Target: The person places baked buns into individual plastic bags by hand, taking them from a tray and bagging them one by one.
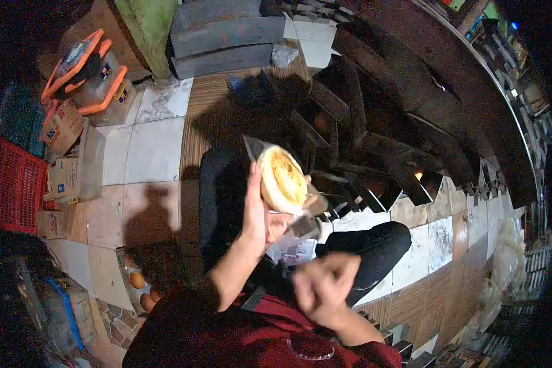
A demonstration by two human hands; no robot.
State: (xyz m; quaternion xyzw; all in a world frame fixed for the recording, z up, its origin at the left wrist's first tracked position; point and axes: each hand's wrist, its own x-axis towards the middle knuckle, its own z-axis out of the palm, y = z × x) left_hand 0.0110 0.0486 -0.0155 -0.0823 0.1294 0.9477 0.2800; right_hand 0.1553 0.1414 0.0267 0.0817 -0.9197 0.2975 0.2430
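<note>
Near the middle of the view, my left hand (259, 211) holds a round, pale item with a yellow-brown centre (284, 179), tilted on its side. Dark and clear thin material shows at its upper left edge and below it. My right hand (326, 283) is lower and to the right, apart from the round item and blurred by motion; its fingers look curled, but whether they hold anything is unclear. Between the hands, a clear plastic packet with a whitish label (293, 251) lies over my lap.
Dark angular panels (374, 116) fill the upper right. At the left are a red crate (15, 178), cardboard boxes (63, 175) and an orange-rimmed container (86, 76). Brown eggs (137, 280) sit low on the left. Grey boards (227, 37) lie at the top.
</note>
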